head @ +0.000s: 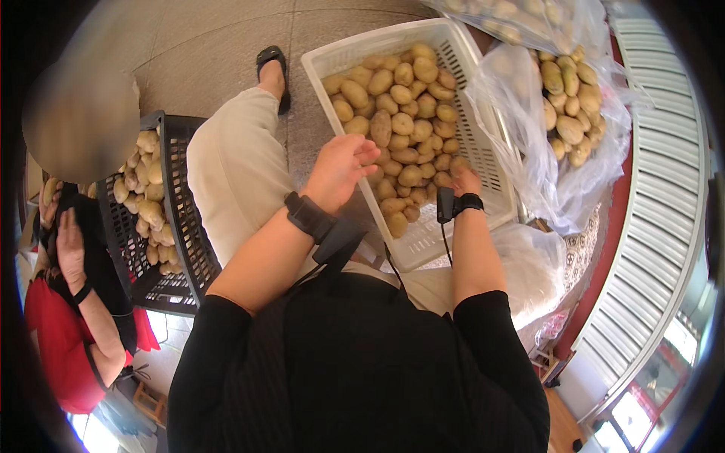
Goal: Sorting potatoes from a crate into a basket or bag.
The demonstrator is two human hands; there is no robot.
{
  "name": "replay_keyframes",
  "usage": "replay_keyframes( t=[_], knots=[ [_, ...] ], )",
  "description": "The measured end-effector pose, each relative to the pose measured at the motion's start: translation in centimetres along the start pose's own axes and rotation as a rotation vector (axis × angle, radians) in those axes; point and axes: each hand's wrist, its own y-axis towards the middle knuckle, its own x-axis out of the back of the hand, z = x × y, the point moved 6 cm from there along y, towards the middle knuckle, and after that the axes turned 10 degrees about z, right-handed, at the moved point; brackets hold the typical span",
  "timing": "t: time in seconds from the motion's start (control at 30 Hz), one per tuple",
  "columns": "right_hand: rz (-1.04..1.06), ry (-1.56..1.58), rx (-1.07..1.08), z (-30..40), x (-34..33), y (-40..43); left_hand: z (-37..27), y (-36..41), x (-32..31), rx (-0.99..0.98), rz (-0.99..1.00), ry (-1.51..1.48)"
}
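Observation:
A white slatted plastic crate [422, 255] stands tilted before me, with many potatoes [402, 123] heaped in it. Its near end shows bare slatted floor. My left hand [342, 164] hovers by the crate's left rim, fingers spread a little and nothing in them. Inside the crate, near its right wall, my right hand [468, 181] has its fingers around a potato [459, 164] at the edge of the heap. Parts of the right fingers are hidden by the wrist and the potatoes. Both wrists wear black straps with small devices.
Right of the crate, a clear plastic bag [504, 85] lies open around more potatoes [571, 129]; another filled bag [510, 17] is behind it. At left stands a black plastic crate [181, 187] of potatoes, beside a person in red [62, 340]. A ribbed white panel [657, 187] runs along the right.

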Motion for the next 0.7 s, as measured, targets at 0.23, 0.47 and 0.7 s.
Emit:
replay_keyframes(
  t=[0.23, 0.47, 0.7],
  knots=[
    [-0.071, -0.959, 0.154, -1.1, 2.8, 8.9, -0.4, 0.2, 0.2, -0.006, -0.068, 0.013],
    [0.104, 0.051, -0.08, -1.6, -1.5, 5.3, -0.3, 0.5, -0.2, 0.019, -0.088, 0.032],
    [0.401, 0.196, 0.036, 4.5, -11.7, -3.7, 0.4, 0.4, -0.6, 0.048, -0.061, 0.056]
  ],
)
